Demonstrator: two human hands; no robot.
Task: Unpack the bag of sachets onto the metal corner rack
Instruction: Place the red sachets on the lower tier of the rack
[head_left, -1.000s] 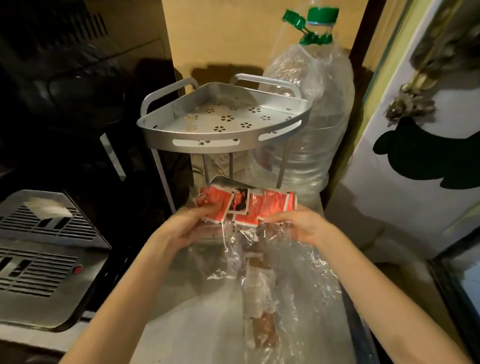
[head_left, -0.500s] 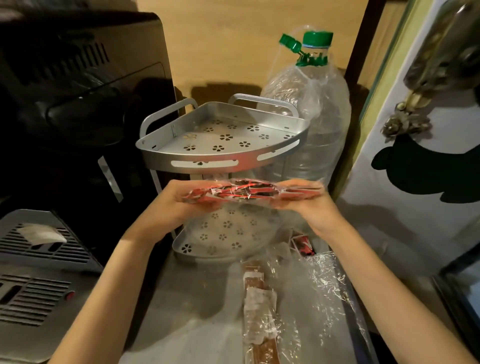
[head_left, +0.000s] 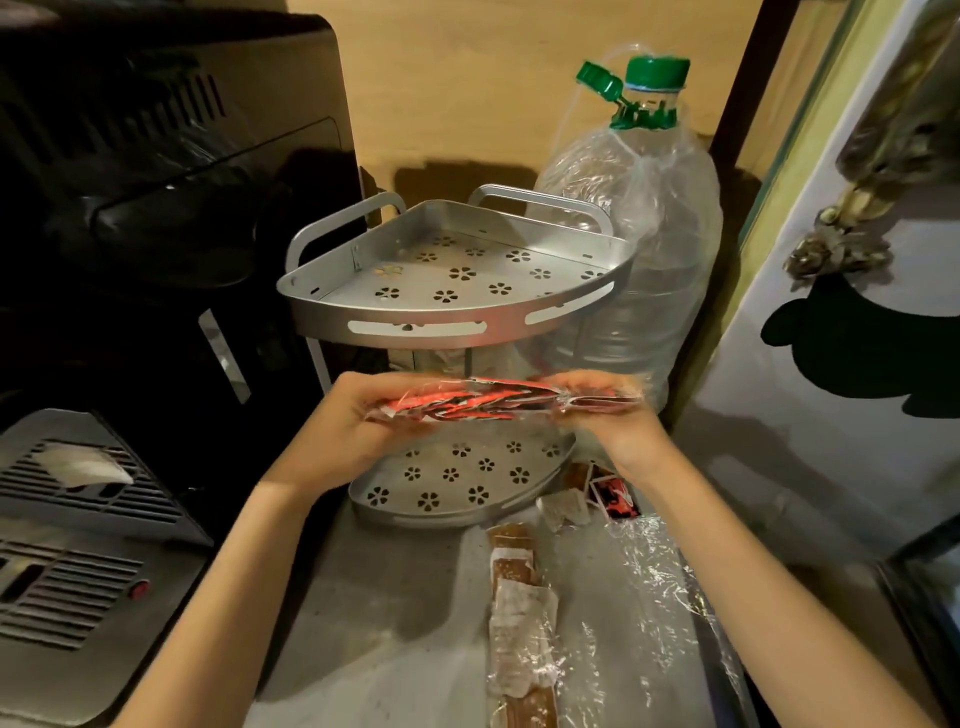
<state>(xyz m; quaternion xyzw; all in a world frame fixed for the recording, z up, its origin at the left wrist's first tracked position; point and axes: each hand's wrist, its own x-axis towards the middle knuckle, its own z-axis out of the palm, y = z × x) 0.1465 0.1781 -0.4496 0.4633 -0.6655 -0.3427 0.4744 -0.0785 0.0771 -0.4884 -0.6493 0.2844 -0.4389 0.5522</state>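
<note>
Head view: I see the left hand (head_left: 345, 423) and right hand (head_left: 605, 410) pinching opposite ends of the red sachet bundle (head_left: 470, 402), held level between the rack's tiers. Placement step, I'd say; next it needs lifting over the top tier's rim (head_left: 415, 327) and setting down flat

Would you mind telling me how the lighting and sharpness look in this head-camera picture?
Head view: dim, warm yellow light; the black appliance at left sinks into near-black shadow. The metal corner rack casts a dark shadow on the wall behind. The stack of sachets is slightly smeared, its print unreadable. Wide-angle bending curves the frame's edges, and the hanging ornament is blurred.
</note>
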